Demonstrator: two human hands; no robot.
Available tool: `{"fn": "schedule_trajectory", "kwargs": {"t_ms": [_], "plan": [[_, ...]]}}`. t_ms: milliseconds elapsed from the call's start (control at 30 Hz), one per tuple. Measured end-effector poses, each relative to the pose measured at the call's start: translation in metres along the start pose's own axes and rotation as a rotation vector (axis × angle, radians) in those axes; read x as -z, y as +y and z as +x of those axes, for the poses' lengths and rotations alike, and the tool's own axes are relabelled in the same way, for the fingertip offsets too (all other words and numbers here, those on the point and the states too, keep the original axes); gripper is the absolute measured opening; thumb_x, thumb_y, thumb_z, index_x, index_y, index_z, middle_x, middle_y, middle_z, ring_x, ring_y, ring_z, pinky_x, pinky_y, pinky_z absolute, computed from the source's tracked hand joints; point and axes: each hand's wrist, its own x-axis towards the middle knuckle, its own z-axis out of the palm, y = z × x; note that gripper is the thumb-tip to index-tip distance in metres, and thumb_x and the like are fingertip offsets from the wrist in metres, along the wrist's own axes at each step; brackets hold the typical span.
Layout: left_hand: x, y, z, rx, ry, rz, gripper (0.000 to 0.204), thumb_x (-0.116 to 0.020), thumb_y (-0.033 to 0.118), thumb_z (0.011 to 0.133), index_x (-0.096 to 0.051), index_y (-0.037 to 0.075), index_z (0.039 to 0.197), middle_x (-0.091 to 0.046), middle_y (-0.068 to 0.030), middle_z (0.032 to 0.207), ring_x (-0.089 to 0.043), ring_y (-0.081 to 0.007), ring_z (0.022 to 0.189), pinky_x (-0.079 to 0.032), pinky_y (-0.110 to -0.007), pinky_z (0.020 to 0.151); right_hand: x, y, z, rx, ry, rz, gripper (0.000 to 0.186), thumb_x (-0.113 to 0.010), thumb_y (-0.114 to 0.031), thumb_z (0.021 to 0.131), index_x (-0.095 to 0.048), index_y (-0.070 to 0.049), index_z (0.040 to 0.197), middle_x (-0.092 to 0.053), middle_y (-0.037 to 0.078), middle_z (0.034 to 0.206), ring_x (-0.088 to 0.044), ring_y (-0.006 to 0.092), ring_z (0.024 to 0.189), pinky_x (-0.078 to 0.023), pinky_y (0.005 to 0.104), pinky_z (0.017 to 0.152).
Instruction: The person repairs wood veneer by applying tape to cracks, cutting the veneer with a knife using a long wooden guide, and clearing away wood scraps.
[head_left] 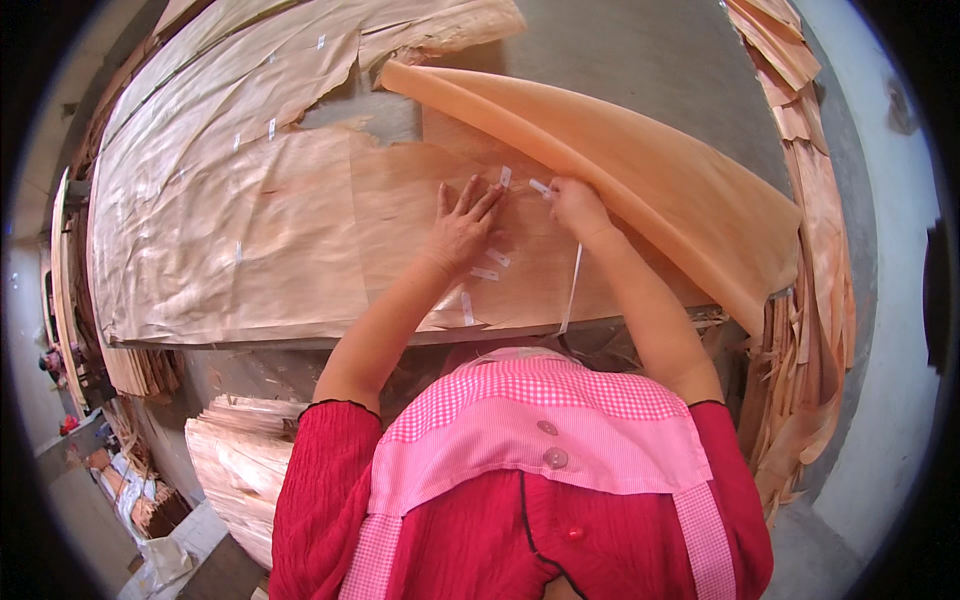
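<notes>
My left hand lies with spread fingers on the thin tan veneer sheets covering the table, its fingertips beside a short white tape piece. My right hand is closed on a white tape strip, just below the rolled edge of a loose orange veneer sheet that curls diagonally across the right side. A long thin white strip hangs from below that hand to the table's front edge. More tape pieces are stuck near my left wrist and across the left sheets.
Bare grey tabletop shows beyond the veneer. Stacks of veneer stand below at the front left, and hanging veneer offcuts line the right side. A pale wall runs along the far right; assorted clutter sits at the lower left.
</notes>
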Motion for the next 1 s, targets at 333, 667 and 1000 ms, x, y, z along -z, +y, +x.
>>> {"fn": "schedule_trajectory", "kwargs": {"t_ms": [333, 667, 1000], "plan": [[-0.001, -0.068, 0.025, 0.202, 0.434, -0.340, 0.028, -0.053, 0.001, 0.074, -0.060, 0.003, 0.101, -0.057, -0.0106, 0.110, -0.049, -0.0299, 0.107, -0.042, -0.036, 0.089, -0.051, -0.062, 0.034, -0.286, -0.256, 0.873, 0.020, -0.049, -0.022, 0.089, -0.054, -0.003, 0.088, -0.060, 0.008, 0.071, -0.054, 0.0106, 0.048, -0.043, 0.0222, 0.041], [-0.001, -0.078, 0.030, 0.132, 0.411, -0.193, 0.040, -0.054, 0.003, 0.072, -0.055, 0.006, 0.112, -0.050, -0.0070, 0.123, -0.051, -0.0266, 0.104, -0.043, -0.037, 0.087, -0.070, -0.096, 0.065, -0.388, -0.182, 0.941, 0.021, -0.047, -0.020, 0.087, -0.053, -0.003, 0.076, -0.059, 0.009, 0.063, -0.056, 0.0152, 0.047, -0.044, 0.0249, 0.038], [0.006, -0.069, 0.028, 0.056, 0.286, -0.021, 0.034, -0.052, 0.012, 0.075, -0.058, 0.006, 0.108, -0.052, -0.0076, 0.121, -0.049, -0.0222, 0.110, -0.039, -0.036, 0.088, -0.064, -0.095, 0.062, -0.414, -0.246, 1.020, 0.018, -0.048, -0.016, 0.085, -0.056, 0.000, 0.082, -0.061, 0.012, 0.065, -0.060, 0.0172, 0.053, -0.047, 0.0249, 0.044]]}}
